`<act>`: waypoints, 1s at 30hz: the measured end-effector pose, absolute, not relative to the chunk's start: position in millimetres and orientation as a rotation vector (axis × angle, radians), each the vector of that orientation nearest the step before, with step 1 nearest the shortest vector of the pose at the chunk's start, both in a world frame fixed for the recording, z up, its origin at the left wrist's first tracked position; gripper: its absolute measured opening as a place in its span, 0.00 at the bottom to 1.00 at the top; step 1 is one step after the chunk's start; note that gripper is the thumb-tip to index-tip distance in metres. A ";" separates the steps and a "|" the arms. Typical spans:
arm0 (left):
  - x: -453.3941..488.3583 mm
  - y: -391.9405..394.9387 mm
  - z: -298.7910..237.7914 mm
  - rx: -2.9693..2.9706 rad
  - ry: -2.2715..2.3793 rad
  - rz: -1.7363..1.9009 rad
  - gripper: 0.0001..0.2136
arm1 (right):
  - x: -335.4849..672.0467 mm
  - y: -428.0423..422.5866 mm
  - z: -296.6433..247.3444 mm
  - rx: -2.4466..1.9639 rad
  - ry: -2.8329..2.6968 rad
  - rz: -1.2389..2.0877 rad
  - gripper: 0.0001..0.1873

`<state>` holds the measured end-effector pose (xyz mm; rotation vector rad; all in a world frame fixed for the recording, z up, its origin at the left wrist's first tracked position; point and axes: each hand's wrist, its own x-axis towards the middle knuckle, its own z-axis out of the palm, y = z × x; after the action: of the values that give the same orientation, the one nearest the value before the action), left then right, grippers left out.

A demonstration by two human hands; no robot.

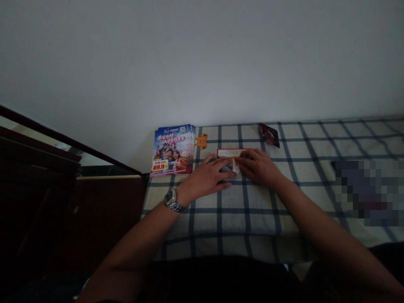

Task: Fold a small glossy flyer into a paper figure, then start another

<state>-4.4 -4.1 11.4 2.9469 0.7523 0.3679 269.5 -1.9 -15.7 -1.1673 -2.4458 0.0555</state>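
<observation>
This looks like a home, perhaps a bedroom, judging by the checked cloth (205, 219) with its orange cartoon print (201, 141), the plain wall (202, 63) and dark woodwork (104, 206) alongside

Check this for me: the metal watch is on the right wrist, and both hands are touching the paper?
No: the head view shows the metal watch on the left wrist. The left hand and right hand are touching the paper.
</observation>
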 end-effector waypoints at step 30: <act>-2.2 -5.2 10.4 2.951 0.820 0.384 0.19 | 270.5 0.0 -17.1 -1.155 -2.406 0.080 0.16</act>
<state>-2.2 -5.2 10.4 2.9513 0.8196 0.3840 270.5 0.0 -17.1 -1.1553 -2.4064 0.0797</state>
